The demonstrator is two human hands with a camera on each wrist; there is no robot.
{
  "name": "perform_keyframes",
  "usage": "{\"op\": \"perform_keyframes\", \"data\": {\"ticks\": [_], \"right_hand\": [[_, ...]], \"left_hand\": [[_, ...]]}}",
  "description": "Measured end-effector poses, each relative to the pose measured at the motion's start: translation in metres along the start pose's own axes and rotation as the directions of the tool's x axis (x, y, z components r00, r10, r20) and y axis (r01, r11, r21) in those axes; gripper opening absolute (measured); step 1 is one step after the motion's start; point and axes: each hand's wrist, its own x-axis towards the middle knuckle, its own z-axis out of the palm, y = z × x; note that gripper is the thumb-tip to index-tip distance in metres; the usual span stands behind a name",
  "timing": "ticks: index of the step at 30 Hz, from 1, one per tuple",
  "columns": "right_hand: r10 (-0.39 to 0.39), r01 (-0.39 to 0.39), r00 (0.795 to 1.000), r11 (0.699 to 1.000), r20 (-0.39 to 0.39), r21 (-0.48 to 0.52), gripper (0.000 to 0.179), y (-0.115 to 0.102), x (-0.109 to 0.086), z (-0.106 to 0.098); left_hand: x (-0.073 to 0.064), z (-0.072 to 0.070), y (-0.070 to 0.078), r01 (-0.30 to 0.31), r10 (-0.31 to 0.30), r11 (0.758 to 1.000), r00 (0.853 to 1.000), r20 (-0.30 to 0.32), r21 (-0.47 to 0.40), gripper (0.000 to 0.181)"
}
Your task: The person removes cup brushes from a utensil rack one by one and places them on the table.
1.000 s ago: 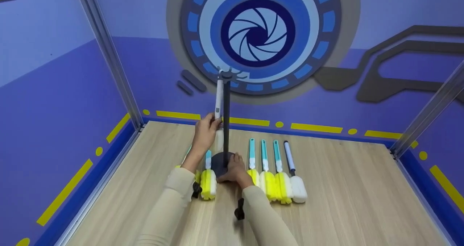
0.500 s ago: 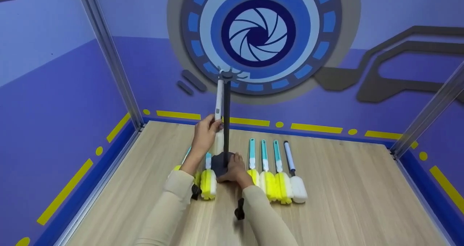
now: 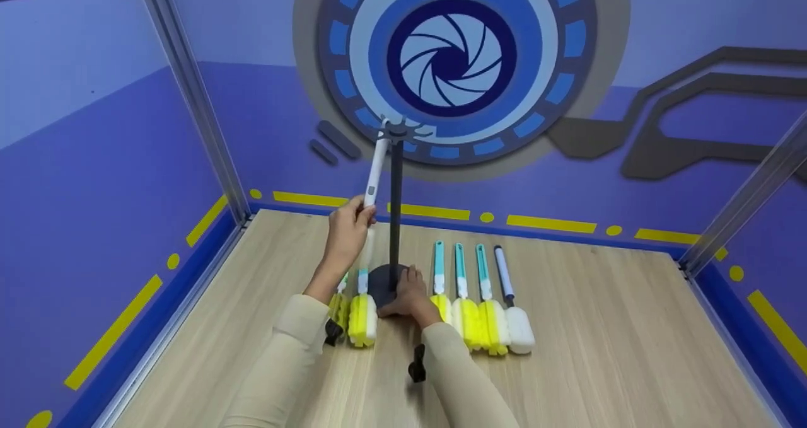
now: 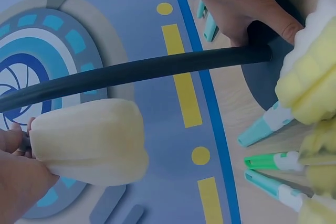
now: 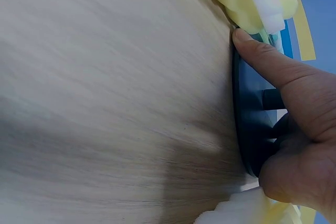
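Note:
My left hand point(image 3: 347, 236) pinches a white bottle brush point(image 3: 376, 169) at the lower part of its handle. In the left wrist view, its pale sponge head point(image 4: 92, 140) points away from the fingers. The handle's top is at one arm of the dark stand's hooked crown point(image 3: 398, 132); I cannot tell whether it hangs there. The brush leans away from the pole point(image 3: 396, 207), sponge end to the left. Low down, my right hand point(image 3: 410, 292) holds the stand's round base point(image 3: 381, 283), thumb along the front rim and fingers across the right side.
Right of the base lie several sponge brushes with teal handles point(image 3: 459, 270) and a white-headed brush point(image 3: 520, 330). Yellow-and-white brushes point(image 3: 362, 321) lie on the left, partly behind my left arm. Printed panels point(image 3: 265, 125) wall in the wooden table point(image 3: 599, 352).
My left hand has shifted left, swinging the brush's lower end away from the pole. The handle's top stays by the crown. My right hand has not moved.

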Motion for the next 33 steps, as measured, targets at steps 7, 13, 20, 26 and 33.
{"op": "perform_keyframes", "data": {"ticks": [7, 13, 20, 26, 33], "right_hand": [[0.006, -0.006, 1.000, 1.000, 0.002, 0.014, 0.124, 0.000, 0.001, 0.000], [0.011, -0.011, 1.000, 1.000, 0.001, 0.013, 0.123, 0.000, 0.001, 0.000], [-0.005, 0.004, 1.000, 0.998, -0.015, -0.069, 0.122, -0.001, 0.002, 0.001], [0.014, -0.015, 1.000, 0.999, -0.016, -0.053, 0.122, -0.001, 0.003, 0.003], [0.009, -0.009, 1.000, 0.998, -0.012, -0.056, 0.121, -0.002, 0.001, 0.002]], "left_hand": [[0.003, -0.002, 0.002, -0.018, 0.018, 1.000, 0.999, -0.031, 0.021, 0.017], [0.007, -0.005, 0.004, -0.012, 0.013, 1.000, 0.998, -0.056, 0.027, 0.017], [0.009, -0.010, 0.002, 0.019, -0.021, 1.000, 0.996, -0.084, -0.022, 0.017], [0.005, -0.014, -0.003, 0.040, -0.042, 0.999, 0.995, -0.093, -0.025, 0.018], [-0.001, -0.018, -0.008, 0.058, -0.060, 0.998, 0.993, -0.105, -0.026, 0.017]]}}
